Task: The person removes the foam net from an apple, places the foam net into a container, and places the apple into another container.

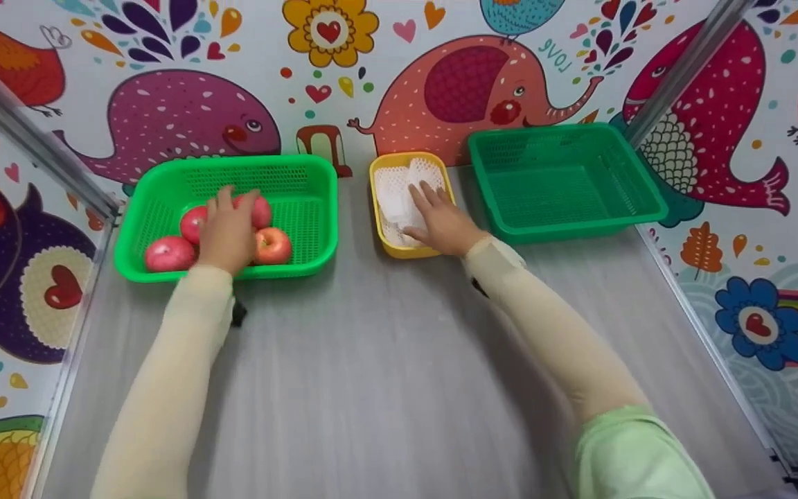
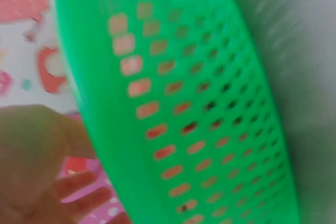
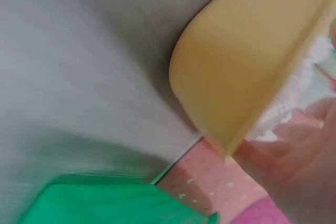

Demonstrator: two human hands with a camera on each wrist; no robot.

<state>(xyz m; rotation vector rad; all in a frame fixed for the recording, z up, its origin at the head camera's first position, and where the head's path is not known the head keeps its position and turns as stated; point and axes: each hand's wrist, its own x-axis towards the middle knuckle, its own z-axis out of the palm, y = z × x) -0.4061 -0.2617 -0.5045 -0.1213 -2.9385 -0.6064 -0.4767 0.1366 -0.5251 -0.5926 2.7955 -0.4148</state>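
Head view: the left hand (image 1: 227, 235) is above red apples (image 1: 170, 254), the right hand (image 1: 446, 223) above white netting (image 1: 392, 190).

Both hands have loosely spread fingers, holding nothing. The four visible apples lie in a bright green basket (image 1: 312, 267); the netting fills a small yellow basket (image 1: 406, 252). Right of that, a darker green basket (image 1: 551, 197) stands on the grey bench (image 1: 371, 388).

I read one word: "love" (image 1: 555, 55), in small letters printed on the patterned wall (image 1: 399, 66), just above the head of the coral elephant (image 1: 468, 90). No other text legible to me.
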